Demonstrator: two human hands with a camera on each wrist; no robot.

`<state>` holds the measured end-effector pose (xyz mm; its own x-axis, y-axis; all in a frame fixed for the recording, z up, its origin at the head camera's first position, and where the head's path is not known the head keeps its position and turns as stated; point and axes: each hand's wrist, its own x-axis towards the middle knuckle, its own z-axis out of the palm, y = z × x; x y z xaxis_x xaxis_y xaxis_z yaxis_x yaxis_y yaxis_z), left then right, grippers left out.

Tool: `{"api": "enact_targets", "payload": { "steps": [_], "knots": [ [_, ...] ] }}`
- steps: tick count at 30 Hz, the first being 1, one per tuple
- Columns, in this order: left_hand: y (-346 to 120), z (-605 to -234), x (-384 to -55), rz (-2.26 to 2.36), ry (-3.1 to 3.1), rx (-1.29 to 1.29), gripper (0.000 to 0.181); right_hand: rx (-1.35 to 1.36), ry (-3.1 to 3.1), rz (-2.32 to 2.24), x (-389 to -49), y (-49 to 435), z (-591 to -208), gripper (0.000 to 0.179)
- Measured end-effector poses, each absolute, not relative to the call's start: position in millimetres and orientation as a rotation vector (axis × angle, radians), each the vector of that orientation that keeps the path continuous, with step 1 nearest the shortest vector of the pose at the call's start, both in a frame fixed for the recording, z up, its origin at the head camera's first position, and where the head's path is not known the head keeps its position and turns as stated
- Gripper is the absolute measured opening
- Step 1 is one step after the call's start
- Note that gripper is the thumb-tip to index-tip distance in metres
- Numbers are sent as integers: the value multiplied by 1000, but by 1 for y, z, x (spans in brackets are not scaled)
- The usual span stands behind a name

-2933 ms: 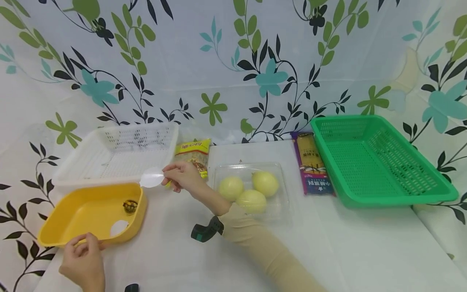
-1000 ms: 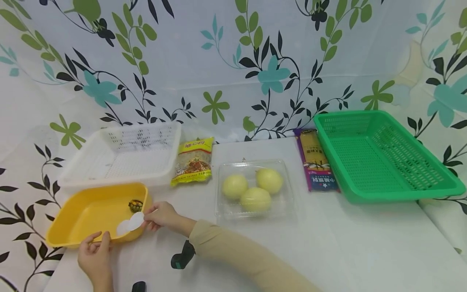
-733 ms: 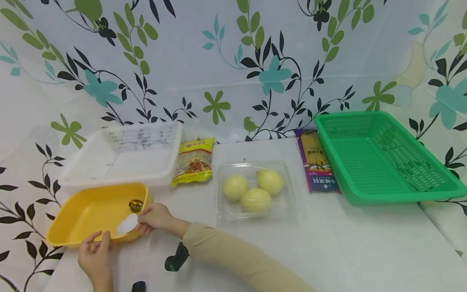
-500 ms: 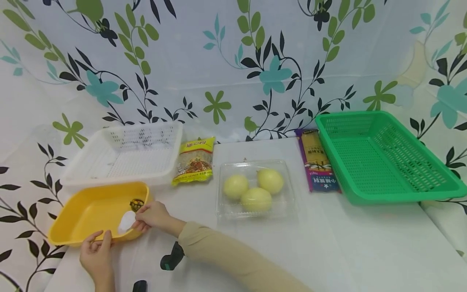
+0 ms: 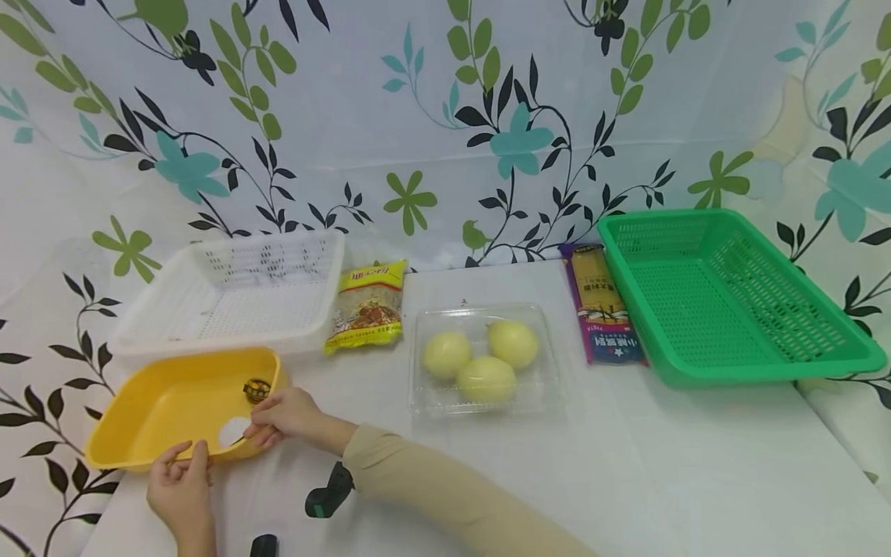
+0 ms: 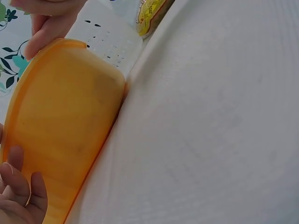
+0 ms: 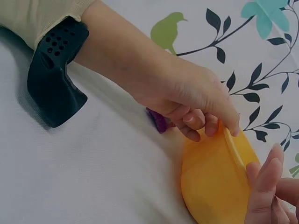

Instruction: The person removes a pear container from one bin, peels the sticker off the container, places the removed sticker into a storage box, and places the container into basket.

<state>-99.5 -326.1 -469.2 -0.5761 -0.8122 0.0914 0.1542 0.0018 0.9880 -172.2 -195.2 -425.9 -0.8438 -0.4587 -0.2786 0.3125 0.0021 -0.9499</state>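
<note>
With left hand [image 5: 181,489] gripping the yellow tub [image 5: 156,406] by near edge, right hand [image 5: 294,413], its pinch unclear, should handle white disc [image 5: 231,432] gently.

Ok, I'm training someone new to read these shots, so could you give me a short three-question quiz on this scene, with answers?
1. Count: how many pale round fruits are in the clear box?
2. True or false: in the head view, the purple-and-gold packet lies to the right of the green basket.
3. Fill in the colour: the left hand and the right hand are both at the rim of the ____ tub.

Key:
1. Three.
2. False: the purple-and-gold packet lies to the left of the green basket.
3. Yellow.
</note>
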Motion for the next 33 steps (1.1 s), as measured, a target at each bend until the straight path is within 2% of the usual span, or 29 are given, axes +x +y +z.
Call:
{"api": "enact_targets", "payload": {
  "steps": [7, 13, 17, 22, 26, 28, 33],
  "knots": [
    [-323, -466, -99, -1540, -1598, 716, 14, -238, 1758, -1854, -171, -177, -429, 11],
    [-321, -464, -99, -1373, -1693, 772, 16, -541, 1838, -1896, -168, -159, -422, 14],
    [-323, -459, -100, -1177, -1859, 816, 8, -658, 1818, -1924, -168, -144, -412, 13],
    [-349, -474, -118, -1015, -2020, 801, 24, -674, 1765, -1979, -169, -122, -404, 18],
    [-365, -487, -140, -1109, -1979, 631, 26, -694, 1734, -2007, -169, -103, -398, 20],
    [-344, -461, -138, -1181, -1963, 569, 25, -709, 1734, -2000, -167, -95, -395, 19],
    [-259, -371, -113, -1425, -1891, 341, 7, -726, 1703, -2016, -153, -61, -375, 15]
  ]
}}
